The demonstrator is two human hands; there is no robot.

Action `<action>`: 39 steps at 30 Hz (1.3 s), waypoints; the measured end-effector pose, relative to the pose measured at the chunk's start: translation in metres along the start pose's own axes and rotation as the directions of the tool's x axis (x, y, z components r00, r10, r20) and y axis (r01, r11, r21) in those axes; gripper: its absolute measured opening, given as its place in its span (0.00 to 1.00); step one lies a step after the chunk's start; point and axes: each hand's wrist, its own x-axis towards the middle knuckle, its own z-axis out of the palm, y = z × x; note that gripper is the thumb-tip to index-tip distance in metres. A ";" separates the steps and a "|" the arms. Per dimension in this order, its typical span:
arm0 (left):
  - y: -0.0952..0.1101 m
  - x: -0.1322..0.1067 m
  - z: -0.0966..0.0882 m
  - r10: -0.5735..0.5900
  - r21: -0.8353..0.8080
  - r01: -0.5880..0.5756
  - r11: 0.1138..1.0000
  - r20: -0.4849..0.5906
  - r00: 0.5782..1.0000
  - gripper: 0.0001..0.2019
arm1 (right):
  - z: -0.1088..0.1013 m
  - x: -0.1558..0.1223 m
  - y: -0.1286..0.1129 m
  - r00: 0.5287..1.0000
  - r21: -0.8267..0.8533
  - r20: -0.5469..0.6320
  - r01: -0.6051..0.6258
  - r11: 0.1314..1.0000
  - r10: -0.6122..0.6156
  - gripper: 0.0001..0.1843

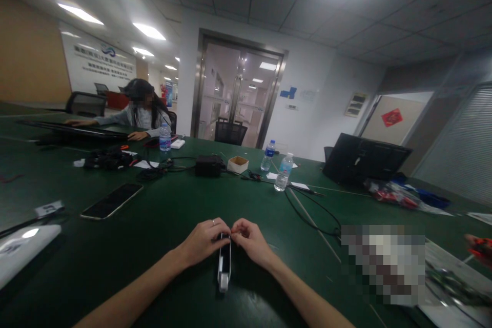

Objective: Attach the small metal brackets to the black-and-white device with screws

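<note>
A narrow white-and-black object (225, 261) lies lengthwise on the green table in front of me, with a pale block at its near end. Its exact kind is unclear. My left hand (206, 238), with a ring on one finger, has its fingers closed around the far end from the left. At the same end, the thumb and fingertips of my right hand (249, 241) are pinched together, nearly touching the left fingertips. Whatever the right fingertips hold is too small to make out.
A phone (112, 201) lies to the left. Ahead are a black box (209, 165), a small open box (238, 164), cables and water bottles (284, 172). A black monitor (365, 160) is at the right. Across the table sits a person (144, 110); another hand (476, 246) shows far right.
</note>
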 end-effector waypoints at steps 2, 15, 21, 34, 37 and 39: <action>0.000 0.001 -0.001 -0.010 -0.007 0.010 1.000 0.004 1.000 0.09 | 0.001 0.000 -0.002 1.000 0.004 0.005 0.001 1.000 -0.001 0.08; -0.030 -0.001 -0.024 -0.185 0.177 0.164 0.971 0.111 0.977 0.10 | -0.041 0.000 0.006 0.985 -0.643 0.097 0.171 0.746 -0.141 0.03; -0.034 0.000 -0.020 -0.193 0.165 0.169 0.972 0.138 0.972 0.09 | -0.032 0.003 0.014 0.982 -0.651 0.106 0.189 0.735 -0.158 0.05; -0.032 0.000 -0.020 -0.232 0.123 0.217 0.968 0.127 0.964 0.10 | -0.031 0.004 0.015 0.980 -0.678 0.109 0.196 0.708 -0.168 0.02; -0.033 0.000 -0.019 -0.238 0.109 0.224 0.968 0.128 0.963 0.10 | -0.031 0.004 0.015 0.978 -0.684 0.116 0.204 0.701 -0.172 0.02; -0.032 0.001 -0.020 -0.249 0.103 0.237 0.966 0.128 0.960 0.11 | -0.031 0.003 0.014 0.978 -0.681 0.115 0.204 0.703 -0.173 0.03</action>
